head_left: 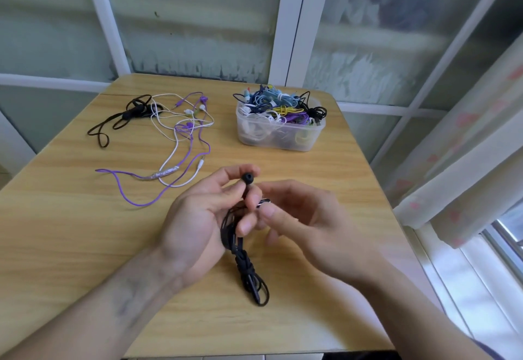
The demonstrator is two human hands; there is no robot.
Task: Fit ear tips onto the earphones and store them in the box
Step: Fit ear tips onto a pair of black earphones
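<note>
My left hand (198, 218) sits palm-up over the near middle of the wooden table (325, 167), fingers curled round a black earphone (247, 187). Thumb and forefinger pinch it just below its black ear tip (248, 177), which stands upright and faces the camera with its round opening showing. The rest of the black cable (246, 263) runs down through my palm as a wound bundle, and its lower loops hang out below the hand, close over the table.

My right hand (300, 218) is just beside the left, fingers bent inward. Its thumb and forefinger pinch a small dark, shiny piece (263, 202) right next to the earphone stem; I cannot tell what that piece is, as it is blurred and mostly covered.

Further out, at the far right of the table, stands a clear plastic box (280, 133), open-topped and heaped with coiled earphones (283, 107) in blue, white, yellow, purple and black, some cables spilling over the rim. At the far left, well apart from the box, lies a loose tangle: a black earphone set (127, 117) farthest left, then white earphones (181, 133) and purple earphones (158, 187) crossing one another, the purple cable trailing toward the near side.

Behind the table is a frosted window with white frames (294, 25). A pale curtain (467, 147) with pink marks hangs at the right.
</note>
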